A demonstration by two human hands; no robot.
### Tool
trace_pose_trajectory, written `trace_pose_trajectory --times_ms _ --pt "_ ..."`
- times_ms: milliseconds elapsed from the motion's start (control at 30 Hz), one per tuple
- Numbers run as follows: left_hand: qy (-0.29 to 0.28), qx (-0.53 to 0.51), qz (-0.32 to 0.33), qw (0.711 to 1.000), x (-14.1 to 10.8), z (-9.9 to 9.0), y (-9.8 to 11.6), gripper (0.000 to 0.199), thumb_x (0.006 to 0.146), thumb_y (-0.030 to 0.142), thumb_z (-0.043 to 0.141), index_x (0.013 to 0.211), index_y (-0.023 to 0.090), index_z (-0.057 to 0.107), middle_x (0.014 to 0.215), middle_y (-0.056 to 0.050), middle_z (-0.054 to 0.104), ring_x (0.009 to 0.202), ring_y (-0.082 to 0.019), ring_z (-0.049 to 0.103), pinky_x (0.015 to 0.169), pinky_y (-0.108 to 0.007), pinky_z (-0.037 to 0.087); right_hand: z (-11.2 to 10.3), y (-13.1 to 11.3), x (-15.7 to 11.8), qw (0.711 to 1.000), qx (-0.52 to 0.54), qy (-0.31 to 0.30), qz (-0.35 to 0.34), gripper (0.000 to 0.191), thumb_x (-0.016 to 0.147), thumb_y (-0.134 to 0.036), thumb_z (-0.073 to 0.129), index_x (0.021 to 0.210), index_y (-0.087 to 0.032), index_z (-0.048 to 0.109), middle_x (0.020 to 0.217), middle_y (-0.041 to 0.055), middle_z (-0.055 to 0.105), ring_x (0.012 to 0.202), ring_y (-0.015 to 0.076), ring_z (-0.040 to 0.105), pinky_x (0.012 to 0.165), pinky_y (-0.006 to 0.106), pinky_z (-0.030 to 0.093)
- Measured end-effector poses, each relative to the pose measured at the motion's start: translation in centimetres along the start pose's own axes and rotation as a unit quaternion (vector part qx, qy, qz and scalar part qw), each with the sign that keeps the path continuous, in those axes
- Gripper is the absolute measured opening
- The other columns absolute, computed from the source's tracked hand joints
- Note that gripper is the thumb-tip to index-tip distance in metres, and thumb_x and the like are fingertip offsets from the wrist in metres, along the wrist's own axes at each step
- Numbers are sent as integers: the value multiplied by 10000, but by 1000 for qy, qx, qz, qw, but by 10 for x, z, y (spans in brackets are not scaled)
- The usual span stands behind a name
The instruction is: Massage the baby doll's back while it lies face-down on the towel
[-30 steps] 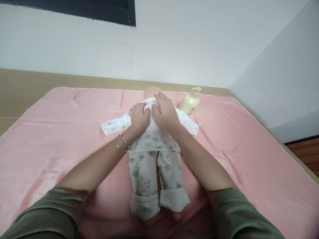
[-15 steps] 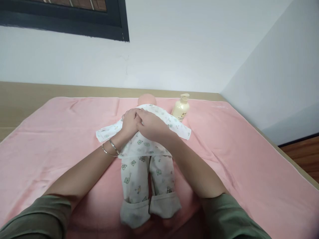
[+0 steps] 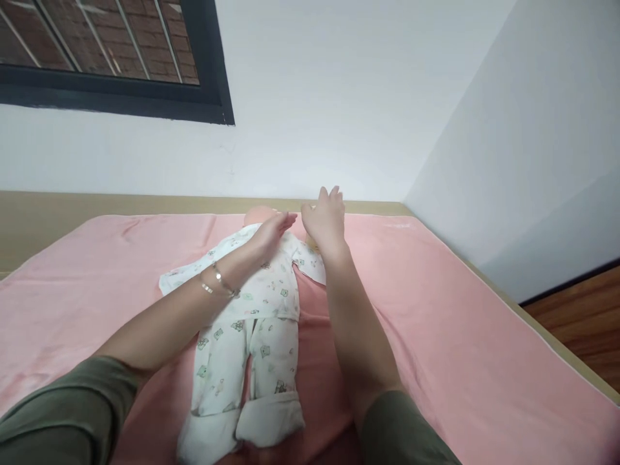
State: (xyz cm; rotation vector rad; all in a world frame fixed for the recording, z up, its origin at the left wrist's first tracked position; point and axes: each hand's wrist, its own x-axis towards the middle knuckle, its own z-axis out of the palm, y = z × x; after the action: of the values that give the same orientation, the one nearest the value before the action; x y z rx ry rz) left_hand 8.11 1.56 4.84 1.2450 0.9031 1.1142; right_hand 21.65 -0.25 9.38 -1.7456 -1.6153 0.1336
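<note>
A doll in white printed clothes [image 3: 271,300] lies on the pink sheet [image 3: 436,323], its head [image 3: 259,215] toward the wall. Above the doll's chest is my left hand [image 3: 271,236], fingers stretched out and nothing in it; two bracelets are on the wrist. My right hand [image 3: 327,219] is raised at the lotion bottle [image 3: 311,242], which it mostly covers. Its fingers are spread over the bottle's top, with no grip showing. The bottle stands beside the doll's sleeve [image 3: 310,263].
A wooden ledge [image 3: 121,203] runs behind the sheet, against the white wall [image 3: 310,97]. A dark-framed window [image 3: 208,64] is at the upper left. Wooden panelling [image 3: 576,323] shows at the right edge.
My hands were clasped together on the doll's chest and have come apart. The right one has moved to the bottle. The camera's view has shifted, so the doll appears further left.
</note>
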Motion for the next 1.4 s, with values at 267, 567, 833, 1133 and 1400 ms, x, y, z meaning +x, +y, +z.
trace_pose_trajectory --times_ms 267,567,833,1133,1400 --pt "-89 -295 -127 943 65 28 30 798 1018 585 116 1587 35 214 1413 -252 569 1303 -304 612 1097 -462 505 26 25 12 997 -33 -52 -52 465 964 -268 365 1358 -124 567 1621 130 394 1557 351 246 1280 624 158" --pt "-93 -323 -164 927 43 19 32 745 1015 533 190 1613 89 178 1522 -234 490 1425 -298 510 1160 -468 450 32 19 5 999 -35 -2 -10 468 995 -296 360 1406 -167 541 1604 130 421 1506 319 347 1218 697 243" --pt "-26 -273 -194 942 -33 -39 66 712 987 443 294 1609 98 256 1645 -170 351 1569 -226 269 1280 -369 293 48 31 14 993 -86 46 -61 519 943 -207 420 1436 -114 553 1544 146 506 1456 281 447 1210 494 367" --pt "-52 -347 -197 916 -57 -96 91 629 1000 372 309 1599 183 277 1634 -151 372 1535 -257 351 1249 -437 345 52 42 18 988 -114 85 -60 561 854 -163 420 1388 -118 588 1504 141 546 1397 275 513 1181 471 415" --pt "-81 -374 -95 919 -86 -113 118 582 1008 330 270 1572 196 313 1570 -98 446 1528 -312 342 1225 -504 336 41 33 21 987 -155 17 -32 549 891 -281 453 1408 -129 559 1543 173 493 1431 332 465 1197 593 351"
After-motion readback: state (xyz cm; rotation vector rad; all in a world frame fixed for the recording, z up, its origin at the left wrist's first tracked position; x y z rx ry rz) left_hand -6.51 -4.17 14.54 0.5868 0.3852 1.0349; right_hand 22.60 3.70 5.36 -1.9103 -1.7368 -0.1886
